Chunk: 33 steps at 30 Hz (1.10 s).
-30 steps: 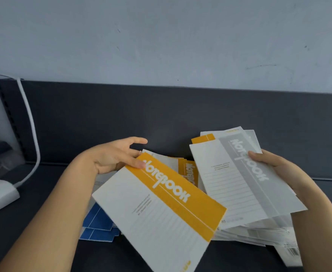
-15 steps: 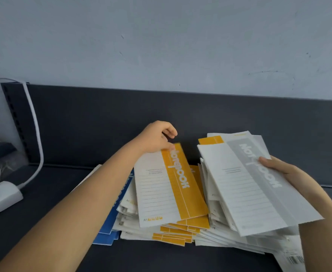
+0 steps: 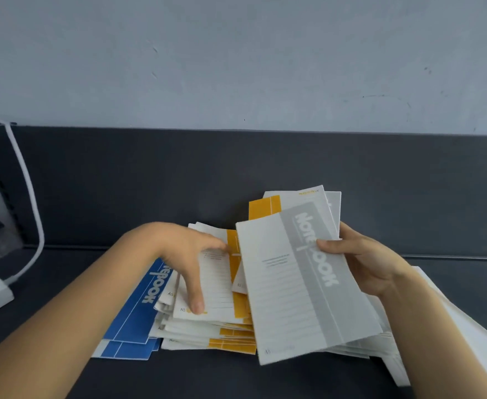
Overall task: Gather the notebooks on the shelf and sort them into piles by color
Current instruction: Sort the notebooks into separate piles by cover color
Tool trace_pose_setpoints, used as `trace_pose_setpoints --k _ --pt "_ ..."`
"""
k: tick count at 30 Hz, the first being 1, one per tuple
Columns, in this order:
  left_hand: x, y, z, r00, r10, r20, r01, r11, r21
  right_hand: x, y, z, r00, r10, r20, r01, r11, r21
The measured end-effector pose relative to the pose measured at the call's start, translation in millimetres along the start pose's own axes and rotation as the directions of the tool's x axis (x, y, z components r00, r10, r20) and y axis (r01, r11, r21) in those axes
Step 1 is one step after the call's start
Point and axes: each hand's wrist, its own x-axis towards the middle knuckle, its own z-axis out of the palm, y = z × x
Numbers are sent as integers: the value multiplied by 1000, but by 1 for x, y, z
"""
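Left hand [image 3: 190, 254] flat, fingers straight, pressing on yellow pile [image 3: 230, 341] at middle of shelf [image 3: 236, 378], holding nothing. Grey notebook [image 3: 303, 283] just right of it, held up, long side running back to front. Right hand [image 3: 366, 263] pinches its right edge, thumb on top. I think grey goes right, onto pale stack [image 3: 452, 326]; right hand is nearer.

On your grey notebook [image 3: 308, 283] the band reads "NOTEBOOK", its middle letters covered, with "A5" at the lower corner. Left of it, the yellow notebook [image 3: 217, 283] shows "A5" and the blue notebook [image 3: 132, 318] "EBOOK".
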Motion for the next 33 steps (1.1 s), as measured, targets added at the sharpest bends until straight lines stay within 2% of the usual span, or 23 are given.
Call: trace_pose_setpoints --k 2,3,4,6,7,10,13,15,18,24,26,29,31,33 --pt "-6 0 -5 997 39 -73 -42 998 -39 1 2 2 1000 8 23 -8 1000 10" --pt "-8 2 -5 988 91 -123 -108 985 -137 1 2 4 1000 5 26 -5 1000 16" --pt "-8 5 -4 972 142 -185 -191 940 -282 1 1 7 1000 1 31 -1 1000 22" --pt "-7 17 2 935 168 -312 -325 753 -571 0 0 13 999 -22 49 21 999 32" --pt "-6 24 6 927 144 -345 -350 659 -665 0 -1 15 998 -40 55 39 999 33" --pt "3 36 14 907 3 -421 -366 498 -786 -2 -3 20 996 -92 21 91 995 51" --pt "7 40 12 843 -202 -499 -423 326 -846 -10 -9 12 986 -163 -22 162 986 -42" --pt "7 43 9 784 -294 -547 -482 269 -834 -17 -15 1 981 -196 5 196 977 -86" --pt "10 52 6 731 -359 -581 -525 249 -814 -26 -21 -18 979 -194 61 199 976 -87" --pt "24 84 10 669 -428 -608 -537 288 -793 -30 -26 -42 967 -220 129 232 969 -87" --pt "31 95 11 610 -462 -644 -530 366 -765 -29 -23 -46 962 -248 117 258 963 -83" --pt "41 108 10 502 -471 -725 -485 541 -687 -28 -17 -48 958 -280 61 284 957 -67" --pt "44 112 7 466 -472 -749 -463 591 -660 -28 -18 -50 954 -300 14 300 950 -91" --pt "43 112 5 460 -467 -755 -439 619 -651 -29 -21 -53 951 -310 -15 307 945 -112"
